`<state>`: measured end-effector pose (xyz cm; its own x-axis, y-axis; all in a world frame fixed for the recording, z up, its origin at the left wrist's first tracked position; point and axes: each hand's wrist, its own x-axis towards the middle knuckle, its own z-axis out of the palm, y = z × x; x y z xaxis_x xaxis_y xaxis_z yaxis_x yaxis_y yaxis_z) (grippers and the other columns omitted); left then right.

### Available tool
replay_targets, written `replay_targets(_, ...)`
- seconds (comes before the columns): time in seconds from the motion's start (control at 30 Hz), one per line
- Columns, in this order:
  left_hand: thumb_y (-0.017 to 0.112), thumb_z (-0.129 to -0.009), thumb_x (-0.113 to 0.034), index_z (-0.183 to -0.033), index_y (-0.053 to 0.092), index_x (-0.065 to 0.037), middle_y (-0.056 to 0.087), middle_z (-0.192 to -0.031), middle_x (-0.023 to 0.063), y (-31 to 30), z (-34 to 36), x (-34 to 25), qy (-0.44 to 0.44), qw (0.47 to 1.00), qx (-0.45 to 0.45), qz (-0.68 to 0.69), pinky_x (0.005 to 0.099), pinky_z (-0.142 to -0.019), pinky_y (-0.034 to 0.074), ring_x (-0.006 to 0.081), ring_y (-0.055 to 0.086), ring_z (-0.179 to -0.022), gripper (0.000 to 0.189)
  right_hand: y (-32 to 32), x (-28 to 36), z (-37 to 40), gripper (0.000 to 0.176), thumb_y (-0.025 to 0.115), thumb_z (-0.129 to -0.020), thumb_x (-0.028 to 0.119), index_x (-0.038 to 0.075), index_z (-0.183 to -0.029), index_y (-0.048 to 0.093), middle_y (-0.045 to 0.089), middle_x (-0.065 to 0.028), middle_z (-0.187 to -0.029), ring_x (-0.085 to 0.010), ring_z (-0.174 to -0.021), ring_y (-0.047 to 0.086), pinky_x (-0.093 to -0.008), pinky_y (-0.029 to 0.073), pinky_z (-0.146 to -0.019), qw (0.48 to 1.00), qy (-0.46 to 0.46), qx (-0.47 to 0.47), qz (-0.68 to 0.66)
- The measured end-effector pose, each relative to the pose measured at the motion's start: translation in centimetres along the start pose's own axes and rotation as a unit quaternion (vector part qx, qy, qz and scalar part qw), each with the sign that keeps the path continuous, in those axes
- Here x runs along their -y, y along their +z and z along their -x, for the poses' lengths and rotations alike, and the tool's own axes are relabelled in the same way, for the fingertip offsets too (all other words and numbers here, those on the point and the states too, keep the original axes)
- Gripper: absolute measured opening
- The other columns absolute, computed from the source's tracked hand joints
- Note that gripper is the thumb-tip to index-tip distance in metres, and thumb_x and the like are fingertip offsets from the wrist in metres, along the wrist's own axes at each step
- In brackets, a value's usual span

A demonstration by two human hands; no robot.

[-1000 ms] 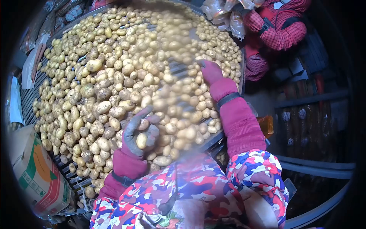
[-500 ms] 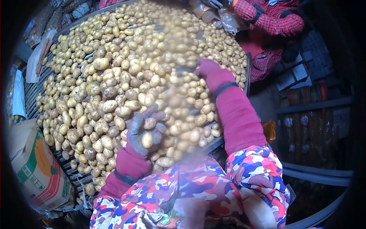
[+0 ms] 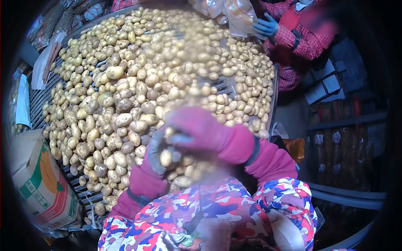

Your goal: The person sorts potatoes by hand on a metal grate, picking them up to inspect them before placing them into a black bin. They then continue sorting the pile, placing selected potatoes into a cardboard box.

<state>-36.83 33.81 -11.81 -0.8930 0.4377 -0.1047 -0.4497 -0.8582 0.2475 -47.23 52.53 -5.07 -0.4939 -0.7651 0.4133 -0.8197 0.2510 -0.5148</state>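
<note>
Low over a wide heap of potatoes (image 3: 123, 119), my left hand (image 3: 155, 157) in a grey-blue glove is cupped with its palm up. It holds a small pale potato (image 3: 166, 158) against the palm, and my right hand partly covers its fingers. My right hand (image 3: 194, 129) reaches across from the right, its magenta-covered back smeared by motion. Its bluish fingertips are right at the left hand's fingers, where another potato (image 3: 169, 132) shows; I cannot tell which hand has that one. More potatoes lie just under both hands.
The potatoes lie on a slatted table (image 3: 48, 113). A printed carton (image 3: 46, 180) stands at the left edge. At the top right, a person in a red checked sleeve (image 3: 307, 46) with a blue-gloved hand (image 3: 266, 26) is beside clear plastic bags (image 3: 239, 16).
My right hand has swung left and toward me from the potatoes on the right to my left hand. The left hand stays nearly in place. The other person's blue-gloved hand has come into view.
</note>
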Motion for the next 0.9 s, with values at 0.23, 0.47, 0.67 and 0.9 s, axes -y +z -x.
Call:
replay_targets(0.23, 0.044, -0.113, -0.030, -0.143, 0.052, -0.010, 0.063, -0.126, 0.0073, 0.9, 0.3, 0.0, -0.020, 0.992, 0.024, 0.122, 0.0263, -0.078, 0.060, 0.0164, 0.066, -0.109, 0.037, -0.1, 1.3, -1.3, 0.040, 0.072, -0.089, 0.036, 0.007, -0.115, 0.064, 0.063, -0.0168, -0.122, -0.0385, -0.108, 0.064, -0.0467, 0.052, -0.092, 0.998, -0.020, 0.058, -0.021)
replay_targets(0.47, 0.049, -0.110, -0.034, -0.142, 0.052, -0.002, 0.061, -0.130, 0.0188, 4.0, 0.8, -0.5, 0.041, 0.983, -0.175, -0.031, 0.0235, -0.064, 0.055, 0.0213, 0.064, -0.097, 0.045, 3.2, -9.3, -1.1, 0.050, 0.063, -0.096, 0.041, 0.014, -0.138, 0.063, 0.060, -0.0120, -0.143, -0.0363, -0.136, 0.053, -0.0490, 0.045, -0.109, 0.980, 0.040, 0.030, 0.195)
replay_targets(0.67, 0.050, -0.109, -0.047, -0.152, 0.041, 0.001, 0.065, -0.116, 0.0136, 0.1, 0.8, -0.5, 0.008, 0.986, -0.080, 0.149, 0.0472, -0.074, 0.065, 0.0427, 0.063, -0.112, 0.065, -2.1, -13.8, -3.2, 0.052, 0.065, -0.092, 0.050, 0.025, -0.138, 0.063, 0.051, -0.0097, -0.152, -0.0362, -0.140, 0.048, -0.0505, 0.040, -0.113, 0.931, 0.262, 0.113, 0.229)
replay_targets(0.9, 0.045, -0.110, -0.052, -0.144, 0.050, 0.003, 0.063, -0.129, 0.0200, 1.7, 0.8, -0.2, 0.030, 0.993, -0.103, 0.058, 0.0250, -0.064, 0.056, 0.0232, 0.065, -0.101, 0.065, -6.6, -14.0, 3.6, 0.050, 0.070, -0.094, 0.029, 0.019, -0.142, 0.060, 0.065, -0.0178, -0.133, -0.0367, -0.121, 0.063, -0.0438, 0.050, -0.104, 0.910, 0.413, 0.011, 0.036)
